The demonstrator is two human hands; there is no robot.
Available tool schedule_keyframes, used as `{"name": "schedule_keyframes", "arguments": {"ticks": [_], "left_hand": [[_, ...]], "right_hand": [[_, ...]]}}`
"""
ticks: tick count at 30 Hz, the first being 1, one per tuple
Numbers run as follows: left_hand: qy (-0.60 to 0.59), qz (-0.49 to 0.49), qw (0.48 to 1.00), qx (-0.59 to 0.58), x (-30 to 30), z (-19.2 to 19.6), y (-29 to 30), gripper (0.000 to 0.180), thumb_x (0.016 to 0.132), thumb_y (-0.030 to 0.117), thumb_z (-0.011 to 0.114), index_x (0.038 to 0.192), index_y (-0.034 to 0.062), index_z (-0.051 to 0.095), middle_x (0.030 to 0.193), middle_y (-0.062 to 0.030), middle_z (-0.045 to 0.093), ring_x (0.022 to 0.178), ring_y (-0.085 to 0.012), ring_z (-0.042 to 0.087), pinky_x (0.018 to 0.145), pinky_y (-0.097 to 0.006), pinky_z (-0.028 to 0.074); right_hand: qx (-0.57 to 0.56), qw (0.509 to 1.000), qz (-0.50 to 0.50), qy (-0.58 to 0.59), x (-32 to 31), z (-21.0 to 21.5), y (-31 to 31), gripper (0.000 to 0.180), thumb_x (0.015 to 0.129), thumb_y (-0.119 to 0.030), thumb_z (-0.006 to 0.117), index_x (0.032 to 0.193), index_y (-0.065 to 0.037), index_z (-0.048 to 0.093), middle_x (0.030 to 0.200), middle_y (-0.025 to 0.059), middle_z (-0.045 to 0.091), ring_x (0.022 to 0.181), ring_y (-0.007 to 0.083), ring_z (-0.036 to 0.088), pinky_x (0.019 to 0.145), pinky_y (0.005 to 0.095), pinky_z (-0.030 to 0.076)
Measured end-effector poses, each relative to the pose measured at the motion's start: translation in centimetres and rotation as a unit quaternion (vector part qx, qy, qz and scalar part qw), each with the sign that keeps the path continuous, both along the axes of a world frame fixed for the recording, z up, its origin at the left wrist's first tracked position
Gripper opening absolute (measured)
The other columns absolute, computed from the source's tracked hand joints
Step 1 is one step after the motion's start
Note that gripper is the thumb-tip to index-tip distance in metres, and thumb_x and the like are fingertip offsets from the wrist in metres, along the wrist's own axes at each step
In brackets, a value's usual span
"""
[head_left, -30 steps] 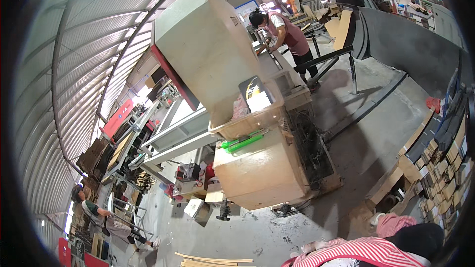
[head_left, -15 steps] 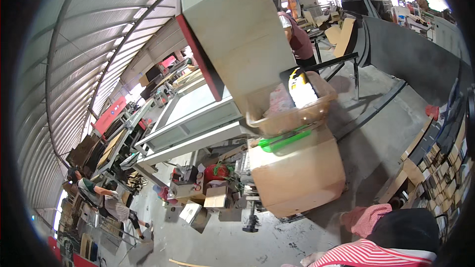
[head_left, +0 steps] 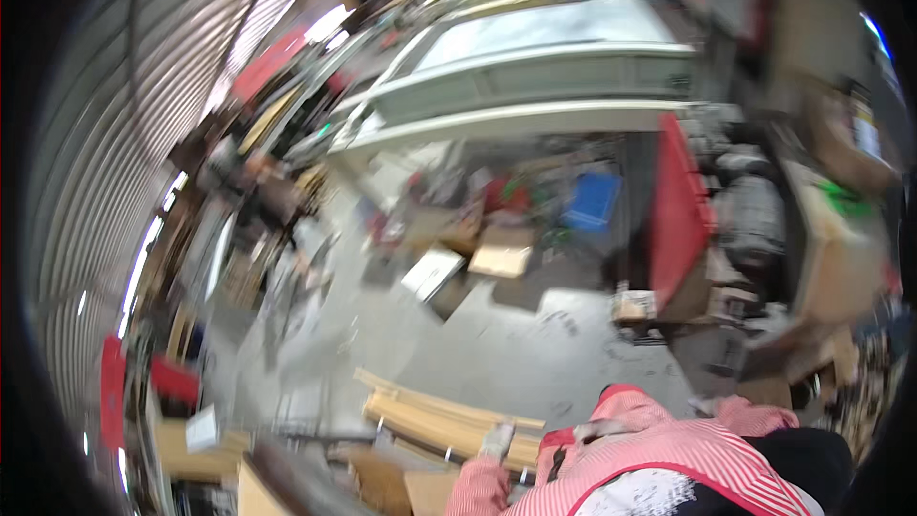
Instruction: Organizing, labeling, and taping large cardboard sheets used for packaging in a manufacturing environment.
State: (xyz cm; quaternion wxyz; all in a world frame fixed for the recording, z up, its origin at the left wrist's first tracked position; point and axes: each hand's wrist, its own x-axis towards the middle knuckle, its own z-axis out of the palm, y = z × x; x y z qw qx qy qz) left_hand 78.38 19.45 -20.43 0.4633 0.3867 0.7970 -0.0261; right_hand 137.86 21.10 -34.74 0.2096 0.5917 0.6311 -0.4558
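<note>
My left hand (head_left: 498, 441), in what looks like a pale glove, is at the right part of a stack of long yellowish wooden strips (head_left: 430, 423). Motion smears its fingers, and I cannot tell whether it touches the strips or just hangs over them. Beyond my striped right sleeve (head_left: 759, 415), my right hand (head_left: 705, 407) shows only as a small pale blur beside my body. Its fingers cannot be made out.
A long pale machine table (head_left: 516, 119) spans the far side. Boxes (head_left: 501, 253), a blue bin (head_left: 591, 201) and clutter lie beneath it. A red panel (head_left: 671, 220) and a dark grey machine (head_left: 755, 215) stand at right. Another person (head_left: 272, 196) works far left, blurred.
My view has swung round to the left. The machine with the tray on it has slid to the right edge, and the wooden strips and my left hand have come into view.
</note>
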Motion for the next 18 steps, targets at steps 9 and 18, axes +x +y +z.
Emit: {"name": "schedule_keyframes", "arguments": {"ticks": [9, 18], "left_hand": [[-0.107, 0.277, 0.937, 0.186, -10.2, 5.0, 6.6, 0.047, 0.08, 0.041, 0.05, 0.103, 0.0009, 0.058, 0.087, -0.0112, 0.062, 0.084, -0.0219, 0.057, 0.077, -0.033, 0.043], [-0.007, 0.576, 0.69, 0.438, -25.8, 8.0, -4.5, 0.036, 0.086, 0.034, 0.042, 0.098, 0.0045, 0.06, 0.084, -0.011, 0.063, 0.078, -0.0284, 0.059, 0.069, -0.036, 0.046]], "right_hand": [[0.062, 0.97, 0.233, -0.019, -18.2, 3.2, 21.5, 0.048, 0.086, -0.036, 0.039, 0.118, -0.002, 0.05, 0.117, 0.0149, 0.05, 0.107, 0.0245, 0.048, 0.088, 0.0363, 0.039], [0.38, 0.745, 0.547, 0.025, -62.3, 11.6, 64.1, 0.028, 0.073, -0.027, 0.059, 0.095, -0.01, 0.056, 0.087, 0.0141, 0.063, 0.08, 0.0353, 0.06, 0.068, 0.0432, 0.049]]}}
